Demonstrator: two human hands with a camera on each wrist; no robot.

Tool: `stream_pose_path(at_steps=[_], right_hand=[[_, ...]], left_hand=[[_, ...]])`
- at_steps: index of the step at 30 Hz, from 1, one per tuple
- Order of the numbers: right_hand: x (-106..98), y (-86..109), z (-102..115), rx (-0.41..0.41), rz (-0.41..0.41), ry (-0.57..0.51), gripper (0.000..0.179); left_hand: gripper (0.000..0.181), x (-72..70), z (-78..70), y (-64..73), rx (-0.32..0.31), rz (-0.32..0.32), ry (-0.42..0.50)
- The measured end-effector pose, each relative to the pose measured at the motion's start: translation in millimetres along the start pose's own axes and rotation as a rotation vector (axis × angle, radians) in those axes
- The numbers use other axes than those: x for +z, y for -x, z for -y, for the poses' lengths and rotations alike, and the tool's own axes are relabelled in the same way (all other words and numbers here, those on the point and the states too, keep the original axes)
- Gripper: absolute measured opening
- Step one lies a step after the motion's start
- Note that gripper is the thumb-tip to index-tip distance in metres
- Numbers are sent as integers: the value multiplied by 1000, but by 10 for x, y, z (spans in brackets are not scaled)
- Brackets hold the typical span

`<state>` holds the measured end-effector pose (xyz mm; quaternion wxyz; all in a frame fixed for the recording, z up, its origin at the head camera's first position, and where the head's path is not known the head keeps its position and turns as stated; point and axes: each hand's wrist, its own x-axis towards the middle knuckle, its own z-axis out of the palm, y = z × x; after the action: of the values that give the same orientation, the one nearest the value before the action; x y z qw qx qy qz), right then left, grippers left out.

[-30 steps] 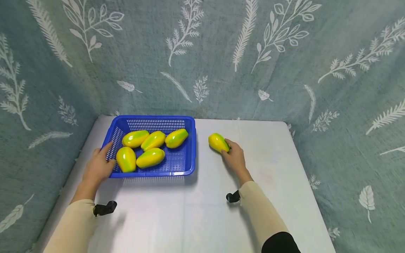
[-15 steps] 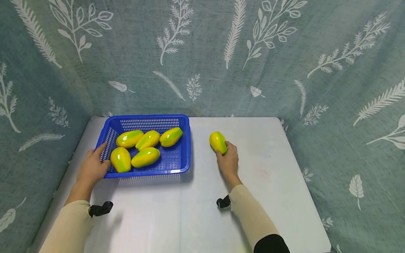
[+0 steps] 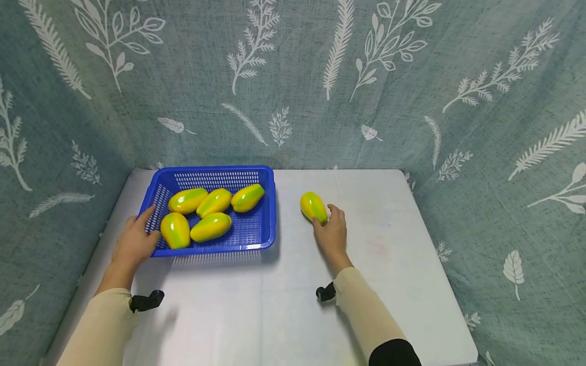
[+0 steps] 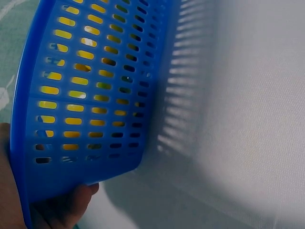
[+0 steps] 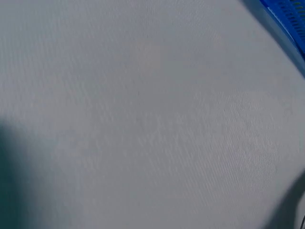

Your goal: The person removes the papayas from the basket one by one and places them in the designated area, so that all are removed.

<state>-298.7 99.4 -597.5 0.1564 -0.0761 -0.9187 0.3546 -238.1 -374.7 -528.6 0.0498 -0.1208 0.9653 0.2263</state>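
Observation:
A blue plastic basket (image 3: 256,247) with slotted walls stands at the back left of the table, several yellow-green papayas (image 3: 211,227) lying in it. My left hand (image 3: 133,244) grips the basket's left end by the rim; in the left wrist view its fingers (image 4: 82,202) curl beneath the rim at the corner. To the right of the basket, a single papaya (image 3: 311,205) rests on the table. Beside its near end is my right hand (image 3: 331,236), thumb right at the fruit and forefinger spread away from it. The right wrist view shows neither hand nor papaya.
A white cloth covers the table (image 3: 256,315). Grey-green curtain (image 3: 293,117) with white leaf prints encloses the back and both sides. A corner of the basket (image 5: 290,21) enters the right wrist view at upper right.
My right hand has turned more upright and its fingers have loosened from the lone papaya, which now sits slightly to the left of them. The left hand keeps its grip on the basket.

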Motion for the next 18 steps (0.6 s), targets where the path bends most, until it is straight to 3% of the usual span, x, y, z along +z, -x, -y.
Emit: stream_pose_path(at_steps=[11, 18], right_hand=[[-48, -100, 57, -168, 58, 78, 67], [-90, -199, 178, -380, 115, 59, 76]], left_hand=[[71, -8, -17, 0, -6, 1, -1], [71, -19, -29, -7, -8, -10, 4]])
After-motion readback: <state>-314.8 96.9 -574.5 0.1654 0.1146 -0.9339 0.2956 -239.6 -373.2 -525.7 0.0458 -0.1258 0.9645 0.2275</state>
